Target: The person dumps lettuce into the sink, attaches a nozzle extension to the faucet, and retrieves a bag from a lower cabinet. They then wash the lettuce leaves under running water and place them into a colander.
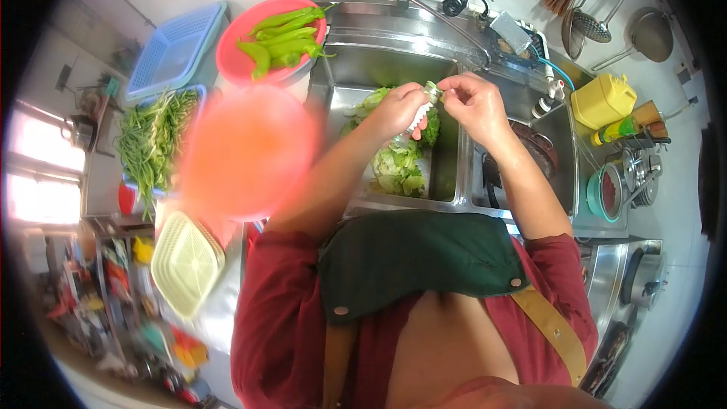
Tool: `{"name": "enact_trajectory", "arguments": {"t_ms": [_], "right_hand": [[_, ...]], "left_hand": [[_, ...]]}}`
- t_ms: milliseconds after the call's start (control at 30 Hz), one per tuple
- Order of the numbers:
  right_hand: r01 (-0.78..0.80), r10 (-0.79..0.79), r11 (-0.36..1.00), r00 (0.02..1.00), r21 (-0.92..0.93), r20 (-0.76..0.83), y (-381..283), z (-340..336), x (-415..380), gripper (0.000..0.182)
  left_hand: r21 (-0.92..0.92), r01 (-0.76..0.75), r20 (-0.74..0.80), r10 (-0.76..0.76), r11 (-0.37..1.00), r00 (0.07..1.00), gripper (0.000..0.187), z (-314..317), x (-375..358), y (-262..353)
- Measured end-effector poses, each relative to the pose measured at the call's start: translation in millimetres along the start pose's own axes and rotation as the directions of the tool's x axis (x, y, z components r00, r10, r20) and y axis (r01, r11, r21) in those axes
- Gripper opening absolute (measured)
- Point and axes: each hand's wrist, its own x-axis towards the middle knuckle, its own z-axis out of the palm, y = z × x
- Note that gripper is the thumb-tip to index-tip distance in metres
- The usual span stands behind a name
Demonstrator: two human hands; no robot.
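Observation:
Over the left sink basin [348,96], my left hand [400,112] is closed around a pale green and white vegetable piece [421,113]. My right hand [473,106] is beside it, thumb and fingers pinched together at the piece's upper end; whatever lies between them is too small to name. Broccoli [431,129] shows just below the hands in the basin. Leafy green pieces [399,170] lie at the basin's bottom, with more leaves [369,102] behind my left hand.
Left of the sink are a blurred pink basin [250,153], a red bowl [231,49] of green peppers [284,36], a blue basket [170,49], leafy greens [155,132] and a cream basket [185,265]. A yellow jug [602,100] and teal bowl [597,193] stand right.

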Motion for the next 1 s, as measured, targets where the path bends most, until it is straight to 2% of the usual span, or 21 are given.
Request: {"name": "enact_trajectory", "arguments": {"t_ms": [100, 233, 300, 333, 400, 433, 500, 533, 633, 667, 700, 767, 800, 867, 900, 967, 1000], "right_hand": [[0.043, -0.041, 0.998, 0.999, 0.047, -0.034, 1.7, 6.7, -2.8, 0.014], [0.119, -0.119, 0.993, 0.993, 0.007, -0.023, -3.1, 10.2, -6.0, 0.013], [0.167, -0.167, 0.986, 0.986, 0.019, 0.002, -1.1, 10.8, -7.1, 0.015], [0.081, -0.083, 0.983, 0.997, 0.165, 0.004, 1.3, 10.9, -7.6, 0.016], [-0.086, 0.075, 0.894, 0.996, 0.439, 0.043, 7.8, 6.2, -6.5, 0.018], [-0.135, 0.108, 0.861, 0.991, 0.491, 0.084, 8.0, -2.0, -3.5, 0.023], [-0.086, 0.027, 0.946, 0.982, 0.313, 0.187, 2.3, -14.1, 0.9, 0.023], [-0.097, 0.019, 0.939, 0.972, 0.328, 0.233, 3.8, -16.7, 1.0, 0.022], [-0.139, 0.008, 0.928, 0.936, 0.347, 0.353, 5.1, -24.2, 2.6, 0.021], [-0.155, 0.013, 0.928, 0.923, 0.34, 0.384, 2.2, -27.1, 2.9, 0.021], [-0.171, 0.018, 0.927, 0.909, 0.333, 0.417, 0.6, -28.2, 2.6, 0.02], [-0.073, -0.059, 0.939, 0.928, 0.337, 0.367, 1.4, -23.4, 0.0, 0.021], [-0.024, -0.098, 0.941, 0.935, 0.337, 0.342, 1.2, -21.0, -1.1, 0.021], [0.053, -0.12, 0.977, 0.937, 0.207, 0.328, -4.8, -22.1, -0.4, 0.022], [0.091, -0.132, 0.986, 0.938, 0.139, 0.321, -7.7, -22.4, 0.0, 0.022], [0.158, -0.188, 0.979, 0.948, 0.132, 0.257, -12.1, -19.5, -1.1, 0.022], [0.193, -0.217, 0.973, 0.949, 0.127, 0.227, -13.6, -18.6, -0.8, 0.022]], "left_hand": [[0.046, -0.033, -0.042, 0.035, 0.998, 0.999, 0.018, 0.8, 0.4, -0.3], [0.07, -0.049, -0.052, 0.053, 0.996, 0.997, 0.017, 0.2, -1.4, -0.4], [0.084, -0.126, -0.063, 0.132, 0.988, 0.989, 0.017, -0.1, -1.1, -2.9], [0.093, -0.165, -0.068, 0.171, 0.982, 0.983, 0.017, -0.9, -0.7, -4.8], [0.289, -0.312, -0.108, 0.354, 0.905, 0.929, 0.017, -3.5, 0.6, -10.5], [0.385, -0.372, -0.115, 0.444, 0.844, 0.888, 0.018, -4.1, -0.4, -10.7], [0.636, -0.415, -0.071, 0.585, 0.65, 0.808, 0.021, 0.3, -14.0, -0.8], [0.74, -0.416, -0.03, 0.643, 0.529, 0.765, 0.023, 3.2, -21.5, 4.3], [0.831, -0.366, -0.005, 0.664, 0.419, 0.748, 0.028, 5.1, -27.2, 5.9], [0.83, -0.383, 0.039, 0.643, 0.406, 0.765, 0.03, 5.1, -29.4, 7.6], [0.825, -0.415, 0.064, 0.666, 0.383, 0.743, 0.026, 5.5, -30.0, 7.7], [0.814, -0.473, 0.111, 0.709, 0.337, 0.696, 0.02, 5.3, -30.7, 7.4], [0.811, -0.468, 0.125, 0.678, 0.35, 0.724, 0.021, 4.5, -31.6, 7.9], [0.806, -0.459, 0.156, 0.614, 0.374, 0.774, 0.025, 2.2, -33.7, 9.2], [0.789, -0.473, 0.143, 0.632, 0.391, 0.761, 0.026, 1.3, -34.0, 8.8], [0.754, -0.504, 0.116, 0.669, 0.421, 0.734, 0.029, -0.1, -34.0, 8.0], [0.746, -0.487, 0.1, 0.645, 0.455, 0.757, 0.03, -0.1, -34.2, 9.2]]}}
